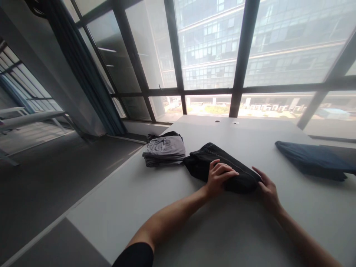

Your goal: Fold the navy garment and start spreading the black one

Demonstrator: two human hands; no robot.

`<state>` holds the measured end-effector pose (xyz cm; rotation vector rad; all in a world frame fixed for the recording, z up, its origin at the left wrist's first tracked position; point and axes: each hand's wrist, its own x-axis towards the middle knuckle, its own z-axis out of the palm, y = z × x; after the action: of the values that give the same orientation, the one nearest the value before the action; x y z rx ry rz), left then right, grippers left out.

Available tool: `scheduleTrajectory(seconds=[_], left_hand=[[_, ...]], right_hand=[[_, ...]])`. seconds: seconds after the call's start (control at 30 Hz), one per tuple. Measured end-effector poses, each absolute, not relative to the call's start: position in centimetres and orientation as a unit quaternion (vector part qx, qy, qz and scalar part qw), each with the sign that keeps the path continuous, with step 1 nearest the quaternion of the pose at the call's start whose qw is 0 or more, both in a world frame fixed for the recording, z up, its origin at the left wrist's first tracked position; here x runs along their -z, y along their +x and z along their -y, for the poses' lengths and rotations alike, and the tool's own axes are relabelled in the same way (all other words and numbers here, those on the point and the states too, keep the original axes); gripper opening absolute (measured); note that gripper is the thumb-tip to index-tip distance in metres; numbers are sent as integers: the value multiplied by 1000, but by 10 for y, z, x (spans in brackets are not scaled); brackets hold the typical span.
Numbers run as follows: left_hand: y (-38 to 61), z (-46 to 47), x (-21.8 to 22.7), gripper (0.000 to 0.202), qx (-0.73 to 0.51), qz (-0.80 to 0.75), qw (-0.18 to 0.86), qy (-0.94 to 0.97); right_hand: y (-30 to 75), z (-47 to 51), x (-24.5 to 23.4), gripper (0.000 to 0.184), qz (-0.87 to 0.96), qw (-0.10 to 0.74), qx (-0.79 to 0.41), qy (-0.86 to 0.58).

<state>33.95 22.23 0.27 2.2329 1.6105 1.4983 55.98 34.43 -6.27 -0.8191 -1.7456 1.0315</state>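
Observation:
A folded black denim garment [219, 167] lies on the white table [111, 222], its long edge showing light stitching. My left hand [218, 177] rests flat on top of it, fingers slightly spread. My right hand [267, 193] sits at the garment's right end, with its fingers against the fold. Whether those fingers pinch the cloth is hard to see. To the left, a stack of folded grey trousers [164, 150] lies beside the black garment. A folded dark blue garment [311, 161] lies farther right, apart from both hands.
Several small round grommets [217, 121] are set near the table's far edge, beyond which stands a large gridded window [208, 48]. A dark curtain [83, 66] hangs at the left. The table's left edge drops to a grey floor [63, 167].

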Motion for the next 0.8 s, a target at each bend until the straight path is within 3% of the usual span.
scheduleTrajectory(seconds=[0.3,0.57,0.8], left_hand=[[317,-218,6,46,-496,-439,-6,749],[310,-217,-1,40,-459,-415,37,785],[297,-221,-5,56,-430,-392,96,808]], right_hand=[[552,-340,51,49,753,477,-354,-283],[552,-331,45,44,740,499,-327,-311],[573,-292,38,44,796,428,-212,-372]])
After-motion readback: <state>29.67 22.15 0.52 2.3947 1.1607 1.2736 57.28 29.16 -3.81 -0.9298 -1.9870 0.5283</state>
